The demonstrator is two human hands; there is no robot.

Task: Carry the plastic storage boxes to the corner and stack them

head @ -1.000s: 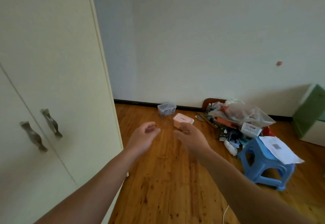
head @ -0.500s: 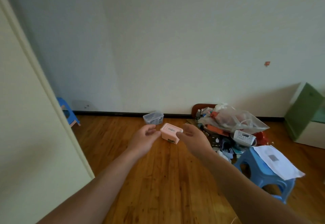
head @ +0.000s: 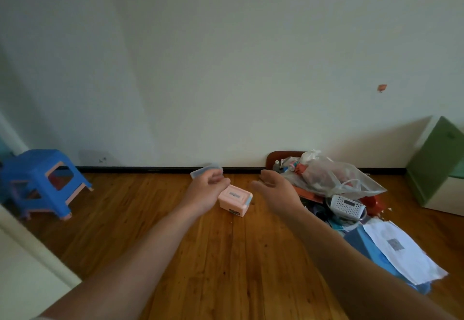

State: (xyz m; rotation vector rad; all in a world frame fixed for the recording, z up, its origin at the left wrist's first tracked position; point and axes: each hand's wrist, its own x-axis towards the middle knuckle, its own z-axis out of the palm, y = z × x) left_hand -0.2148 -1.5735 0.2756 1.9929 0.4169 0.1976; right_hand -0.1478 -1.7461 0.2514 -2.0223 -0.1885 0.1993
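Nothing carried or stacked yet. Pink box (head: pixel 234 200) on floor (head: pixel 226 257) between hands; clear box (head: pixel 205 170) far, by wall (head: pixel 251 68). Left hand (head: pixel 206 194) loosely curled, empty; right hand (head: pixel 276 191) open, empty. Pickup, carry and stacking all left.

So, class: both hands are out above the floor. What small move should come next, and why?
Probably lower both hands onto the pink box: the left hand and right hand flank it, empty, and it sits on the floor.

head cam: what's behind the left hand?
A clear plastic box near the baseboard; only its top edge shows above the left hand. Its body and contents are covered.
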